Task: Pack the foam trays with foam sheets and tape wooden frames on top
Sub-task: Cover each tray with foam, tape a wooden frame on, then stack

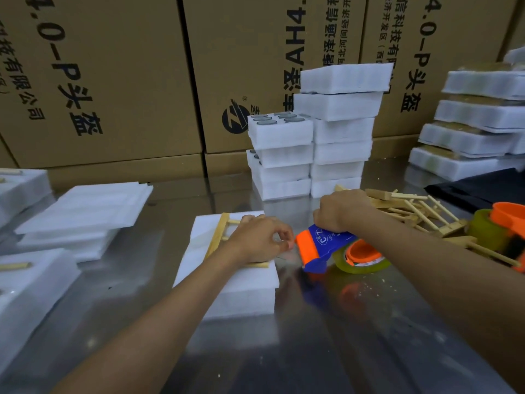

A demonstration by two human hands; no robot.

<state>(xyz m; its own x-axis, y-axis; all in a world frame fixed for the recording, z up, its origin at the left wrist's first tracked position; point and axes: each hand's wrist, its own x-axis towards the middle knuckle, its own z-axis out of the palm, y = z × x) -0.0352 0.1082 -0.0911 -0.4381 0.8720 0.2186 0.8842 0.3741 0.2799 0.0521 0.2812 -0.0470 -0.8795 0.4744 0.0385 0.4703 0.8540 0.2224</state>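
A white foam tray [241, 291] covered by a foam sheet lies on the steel table in front of me. A wooden frame [217, 237] rests on its top, partly hidden under my left hand [257, 241]. The fingers of that hand pinch the clear tape end at the tray's right edge. My right hand [339, 210] grips a blue and orange tape dispenser [321, 247] with a yellowish tape roll [366, 261], just right of the tray.
Two stacks of foam trays [338, 132] stand behind, against cardboard boxes [113, 81]. Loose wooden frames [412, 211] lie at the right, with a second tape dispenser [500, 226]. Foam sheets [85, 211] are piled at the left. Finished trays [471, 132] are stacked far right.
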